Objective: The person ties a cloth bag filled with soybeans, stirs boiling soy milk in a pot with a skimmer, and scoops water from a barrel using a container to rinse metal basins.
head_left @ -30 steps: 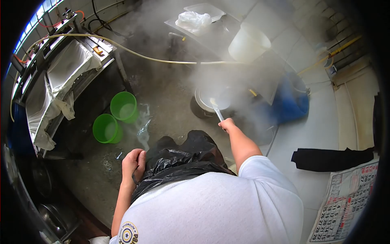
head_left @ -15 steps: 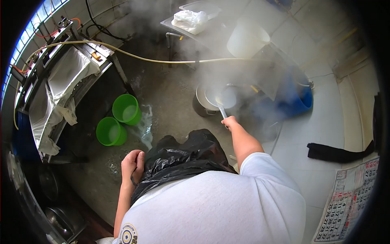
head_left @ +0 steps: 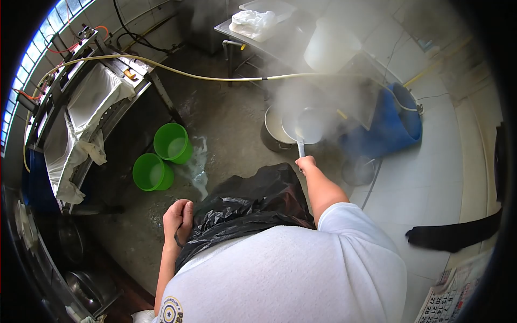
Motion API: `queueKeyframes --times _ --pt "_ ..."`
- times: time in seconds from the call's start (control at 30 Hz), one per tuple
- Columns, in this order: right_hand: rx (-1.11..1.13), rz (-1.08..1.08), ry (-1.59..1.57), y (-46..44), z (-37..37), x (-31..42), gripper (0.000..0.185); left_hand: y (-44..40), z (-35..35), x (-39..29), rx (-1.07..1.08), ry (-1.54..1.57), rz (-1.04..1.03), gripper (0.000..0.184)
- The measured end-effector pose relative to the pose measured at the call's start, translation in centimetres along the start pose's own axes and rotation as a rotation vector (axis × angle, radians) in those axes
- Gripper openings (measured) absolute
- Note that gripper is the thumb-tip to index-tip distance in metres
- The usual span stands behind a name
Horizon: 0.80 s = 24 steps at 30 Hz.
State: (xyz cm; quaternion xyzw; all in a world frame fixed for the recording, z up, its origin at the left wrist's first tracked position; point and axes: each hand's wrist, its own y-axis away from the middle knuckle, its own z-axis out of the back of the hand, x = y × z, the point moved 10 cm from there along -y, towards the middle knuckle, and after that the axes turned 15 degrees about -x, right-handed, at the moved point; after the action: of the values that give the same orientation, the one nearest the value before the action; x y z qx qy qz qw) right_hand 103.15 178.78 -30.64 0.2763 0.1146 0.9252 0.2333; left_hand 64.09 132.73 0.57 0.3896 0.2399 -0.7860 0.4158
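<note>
My right hand (head_left: 306,163) is closed around the handle of a metal saucepan (head_left: 300,147). The saucepan's round bowl is over the right side of a large steaming pot (head_left: 271,141) on the floor, and steam blurs what it contains. Pale liquid shows inside the pot. At the left edge of a black plastic apron (head_left: 242,207), my left hand (head_left: 177,218) is curled into a loose fist, with nothing visible in it. A dark band circles that wrist.
Two green buckets (head_left: 173,144) with whitish contents stand near a wet floor patch (head_left: 198,169). At left is a metal frame draped in white cloth (head_left: 89,113). A blue barrel (head_left: 385,126) lies at right. A hose (head_left: 215,79) crosses toward a table with a white tub (head_left: 328,46).
The view has shifted a little. My right hand and the saucepan have moved slightly to the right over the pot. Steam has thinned near the blue barrel. My left hand stays curled.
</note>
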Motion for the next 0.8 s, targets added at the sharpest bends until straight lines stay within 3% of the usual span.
queueKeyframes --times 0.4,0.8 --pt "-0.057 0.026 0.064 0.7 1.0 0.3 0.033 0.7 -0.6 0.6 0.002 -0.002 0.036 0.019" --pt "0.055 0.033 0.035 1.6 0.1 0.8 0.031 0.8 -1.1 1.2 0.008 -0.005 0.021 0.022"
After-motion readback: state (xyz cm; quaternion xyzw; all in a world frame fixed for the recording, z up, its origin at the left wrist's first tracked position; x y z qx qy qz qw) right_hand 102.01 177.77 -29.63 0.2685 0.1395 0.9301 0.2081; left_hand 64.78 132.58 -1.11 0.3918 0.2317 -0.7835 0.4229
